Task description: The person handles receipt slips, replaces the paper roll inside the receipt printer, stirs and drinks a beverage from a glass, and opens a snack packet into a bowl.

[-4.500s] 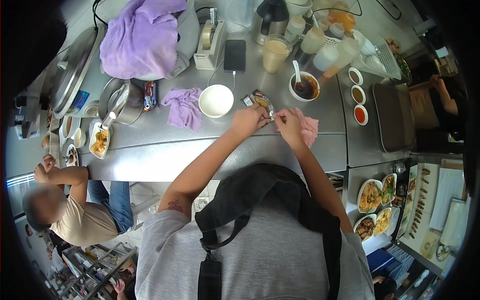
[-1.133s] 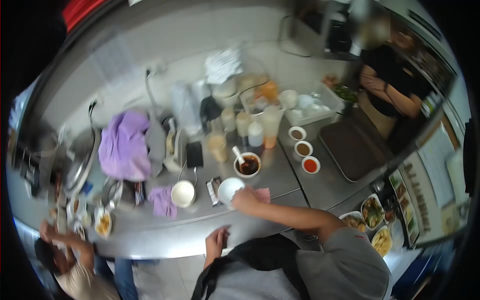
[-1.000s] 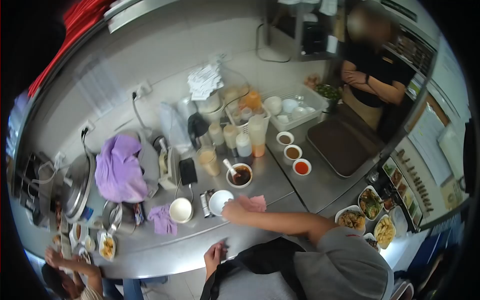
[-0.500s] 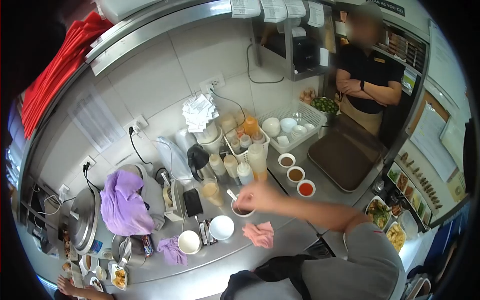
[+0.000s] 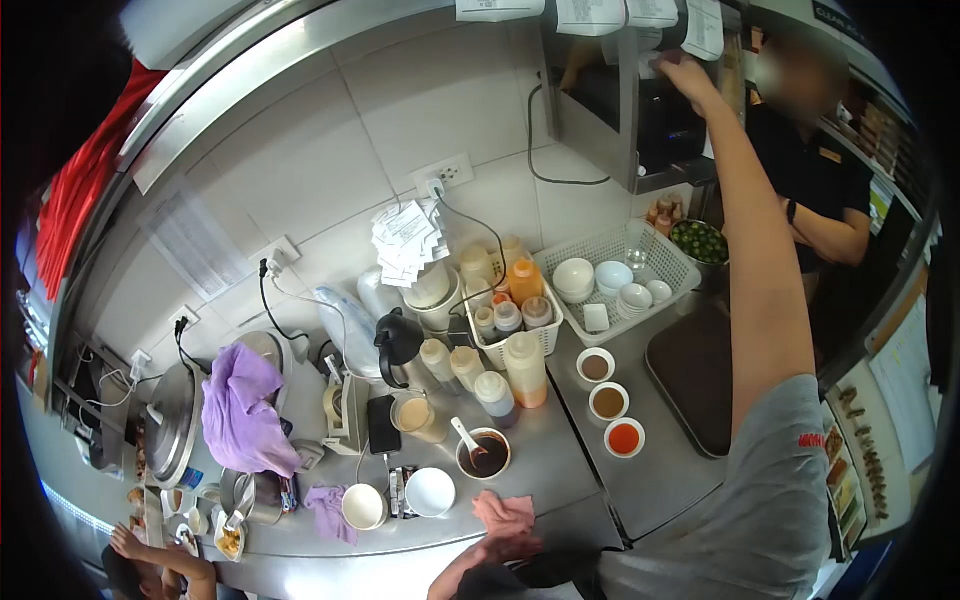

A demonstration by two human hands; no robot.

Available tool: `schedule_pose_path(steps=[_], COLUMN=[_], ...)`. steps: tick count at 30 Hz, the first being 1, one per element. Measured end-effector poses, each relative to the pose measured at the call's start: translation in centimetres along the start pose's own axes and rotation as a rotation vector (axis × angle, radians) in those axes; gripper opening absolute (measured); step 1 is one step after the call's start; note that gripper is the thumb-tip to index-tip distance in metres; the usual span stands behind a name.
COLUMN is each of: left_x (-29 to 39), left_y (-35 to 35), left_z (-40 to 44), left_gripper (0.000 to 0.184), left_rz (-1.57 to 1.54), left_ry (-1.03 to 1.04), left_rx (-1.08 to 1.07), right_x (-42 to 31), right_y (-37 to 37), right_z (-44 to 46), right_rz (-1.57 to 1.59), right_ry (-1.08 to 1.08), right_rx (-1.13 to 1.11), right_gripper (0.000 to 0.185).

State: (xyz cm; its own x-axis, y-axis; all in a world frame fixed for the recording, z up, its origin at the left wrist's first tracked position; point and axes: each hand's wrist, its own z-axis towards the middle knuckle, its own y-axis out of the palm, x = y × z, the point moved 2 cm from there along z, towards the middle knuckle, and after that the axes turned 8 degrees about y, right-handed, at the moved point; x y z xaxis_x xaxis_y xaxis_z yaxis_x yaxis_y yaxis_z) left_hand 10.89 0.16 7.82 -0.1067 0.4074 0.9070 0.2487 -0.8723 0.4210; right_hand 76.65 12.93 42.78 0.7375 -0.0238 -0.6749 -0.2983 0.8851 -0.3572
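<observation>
My right hand (image 5: pixel 688 84) is stretched far up to the black printer (image 5: pixel 668 125) on the shelf. Its fingertips close on a white paper slip (image 5: pixel 648 64) at the printer's top. At the counter's front edge, my left hand (image 5: pixel 497 550) lies just below the pink cloth (image 5: pixel 503 512), fingers roughly flat and slightly blurred. It touches or nearly touches the cloth. A bowl of dark sauce (image 5: pixel 487 455) stands behind the cloth with a white spoon (image 5: pixel 466 437) leaning in it.
Small sauce bowls, one with red sauce (image 5: pixel 624 438), line up beside a brown tray (image 5: pixel 690 385). Squeeze bottles (image 5: pixel 524 370) and a white basket of bowls (image 5: pixel 640 310) stand behind. White bowls (image 5: pixel 430 493) sit left. A co-worker (image 5: pixel 815 180) stands at right; another person's hand (image 5: pixel 130 543) is lower left.
My right hand has left the spoon in the dark sauce bowl and risen to the printer. My left hand has come into view by the pink cloth. The view has shifted.
</observation>
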Motion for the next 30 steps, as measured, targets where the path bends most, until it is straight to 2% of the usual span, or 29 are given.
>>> schedule_pose_path(steps=[1, 3, 4, 5, 7, 8, 9, 11, 13, 15, 17, 18, 19, 21, 22, 23, 24, 25, 27, 29, 30], left_x=[0.2, 0.5, 0.4, 0.1, -0.5, -0.5, 2.4, 5.7, 8.6, 11.3, 12.3, 13.1, 14.4, 15.7, 16.1, 16.5, 17.0, 17.6, 19.2, 19.2, 18.9], left_y=[0.4, 1.2, 1.4, 1.9, 2.4, 2.6, 3.9, 4.7, 5.8, 6.7, 6.0, 5.7, 6.3, 5.2, 4.2, 3.4, 2.5, 1.2, 1.2, 1.0, 1.2], left_z=[0.9, 2.0, 2.5, 3.1, 3.9, 4.3, 5.4, 7.5, 9.1, 10.2, 10.4, 10.0, 9.5, 9.3, 8.8, 8.0, 6.9, 5.8, 3.2, 0.9, -0.3], left_gripper=[0.065, 0.067, 0.068, 0.069, 0.077, 0.085, 0.089, 0.093, 0.097, 0.099, 0.098, 0.094, 0.086, 0.073, 0.068, 0.063, 0.053, 0.053, 0.056, 0.062, 0.064], left_rz=[-0.003, -0.011, -0.015, -0.018, -0.033, -0.03, -0.046, 0.035, 0.023, -0.087, -0.306, -0.381, -0.421, -0.461, -0.315, -0.167, -0.151, -0.08, 0.022, 0.144, 0.175], left_ry=[0.007, 0.04, 0.043, 0.029, -0.029, -0.08, -0.091, 0.023, 0.146, 0.285, 0.312, 0.296, 0.371, 0.478, 0.529, 0.574, 0.6, 0.697, 0.802, 0.819, 0.82], left_rx=[-0.018, -0.054, -0.075, -0.095, -0.137, -0.16, -0.135, -0.076, -0.038, -0.016, -0.062, -0.02, 0.15, 0.117, 0.286, 0.456, 0.603, 0.545, 0.617, 0.681, 0.694], right_x=[0.0, 0.1, -0.3, -0.9, -3.0, -4.7, -6.9, -12.2, -13.6, -15.0, -17.8, -19.7, -20.6, -22.1, -23.7, -24.0, -24.1, -24.7, -27.5, -30.3, -31.1], right_y=[0.0, 0.0, -0.1, -0.3, -0.3, -0.1, 0.0, -0.7, -1.9, -2.0, -2.6, -2.9, -2.7, -2.2, -2.3, -1.9, -1.2, -0.7, 0.4, 2.5, 2.7], right_z=[-0.2, -1.1, -3.1, -6.4, -13.8, -18.2, -22.5, -30.4, -35.4, -38.9, -40.2, -40.3, -40.4, -40.6, -40.1, -39.4, -38.7, -37.5, -33.0, -27.0, -27.4], right_rz=[0.129, 0.776, 0.996, 1.212, 1.336, 1.296, 1.256, 1.117, 0.796, 0.779, 0.522, 0.427, 0.381, 0.291, 0.245, 0.195, 0.146, 0.1, 0.165, 0.37, 0.383], right_ry=[0.005, 0.13, 0.153, 0.18, 0.167, 0.178, 0.182, 0.323, 0.242, 0.138, 0.047, -0.109, -0.161, -0.26, -0.264, -0.358, -0.453, -0.551, -0.493, -0.561, -0.571], right_rx=[0.066, 0.276, 0.299, 0.316, 0.12, -0.002, -0.12, -0.202, -0.562, -0.814, -1.059, -1.053, -1.061, -1.08, -1.05, -0.962, -0.871, -0.776, -0.42, -0.049, -0.056], right_gripper=[0.034, 0.028, 0.026, 0.026, 0.03, 0.033, 0.037, 0.044, 0.046, 0.037, 0.037, 0.032, 0.029, 0.024, 0.016, 0.015, 0.013, 0.012, 0.011, 0.02, 0.02])
